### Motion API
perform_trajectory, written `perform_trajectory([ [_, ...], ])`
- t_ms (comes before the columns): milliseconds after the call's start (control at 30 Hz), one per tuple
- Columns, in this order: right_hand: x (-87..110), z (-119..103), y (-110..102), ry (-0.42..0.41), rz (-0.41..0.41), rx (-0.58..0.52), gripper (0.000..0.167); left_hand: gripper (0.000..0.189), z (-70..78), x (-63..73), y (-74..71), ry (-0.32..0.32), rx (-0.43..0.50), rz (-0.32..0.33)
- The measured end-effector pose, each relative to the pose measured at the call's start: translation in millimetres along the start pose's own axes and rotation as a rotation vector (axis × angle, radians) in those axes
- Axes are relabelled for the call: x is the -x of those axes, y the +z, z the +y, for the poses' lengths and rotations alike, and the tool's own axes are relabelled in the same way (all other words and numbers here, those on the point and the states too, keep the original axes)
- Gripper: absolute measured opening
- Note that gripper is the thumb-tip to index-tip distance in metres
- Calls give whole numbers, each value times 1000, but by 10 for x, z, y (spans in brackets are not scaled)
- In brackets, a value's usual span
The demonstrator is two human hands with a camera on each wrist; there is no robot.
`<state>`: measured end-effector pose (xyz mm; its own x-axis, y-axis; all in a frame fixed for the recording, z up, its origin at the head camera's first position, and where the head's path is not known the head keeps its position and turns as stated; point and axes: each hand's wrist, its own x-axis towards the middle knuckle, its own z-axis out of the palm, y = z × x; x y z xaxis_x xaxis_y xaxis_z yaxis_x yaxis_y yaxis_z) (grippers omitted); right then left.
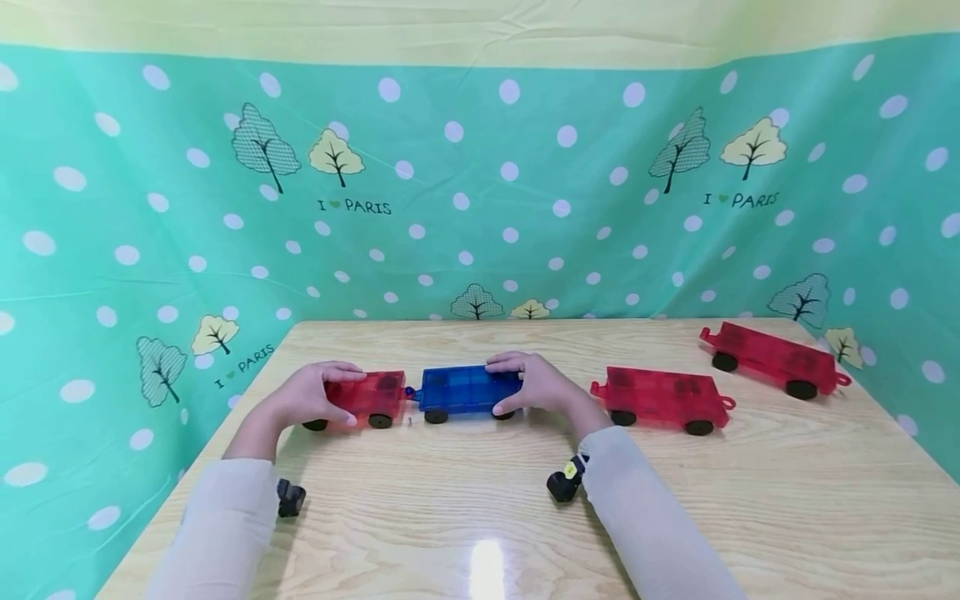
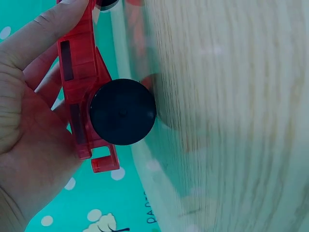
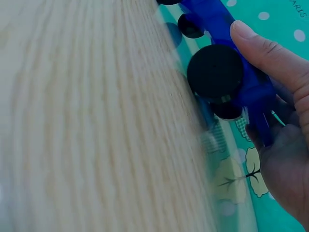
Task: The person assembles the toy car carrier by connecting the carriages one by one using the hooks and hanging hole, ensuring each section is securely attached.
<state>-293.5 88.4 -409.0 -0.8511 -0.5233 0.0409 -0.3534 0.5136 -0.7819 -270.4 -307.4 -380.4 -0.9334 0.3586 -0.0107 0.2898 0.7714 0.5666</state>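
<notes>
In the head view, my left hand (image 1: pixel 318 396) grips a see-through red toy train car (image 1: pixel 386 387) from its left end, thumb on the near side and fingers over the far side. To its right, my right hand (image 1: pixel 540 385) holds a see-through blue toy train car (image 1: pixel 457 387) by its right end in the same way. The two cars stand end to end, their couplings meeting at a small gap; I cannot tell whether these are linked. Black wheels of the red car (image 2: pixel 77 72) show in the left wrist view, and those of the blue car (image 3: pixel 251 79) in the right wrist view.
Another red train car (image 1: pixel 663 396) stands right of the blue one. Farther back, near the table's right edge, is one more red car (image 1: pixel 776 358), set at an angle. The wooden table (image 1: pixel 420 500) meets a green dotted cloth (image 1: pixel 510 250) behind and at the sides.
</notes>
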Motion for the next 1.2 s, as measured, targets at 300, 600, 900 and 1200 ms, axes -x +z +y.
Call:
perform_trajectory([
  [300,132,-19,-78,-21,40,-17,73,74,-52,54,-31,-7,13,-1],
  [600,262,-71,-200,-98,118,-64,65,78,-96,74,-58,-59,21,0],
  [900,385,-115,-294,-184,192,-115,59,80,-114,64,-66,-73,22,-5],
  [1200,514,-170,-390,-218,223,-131,54,81,-119,72,-61,-84,39,-5],
])
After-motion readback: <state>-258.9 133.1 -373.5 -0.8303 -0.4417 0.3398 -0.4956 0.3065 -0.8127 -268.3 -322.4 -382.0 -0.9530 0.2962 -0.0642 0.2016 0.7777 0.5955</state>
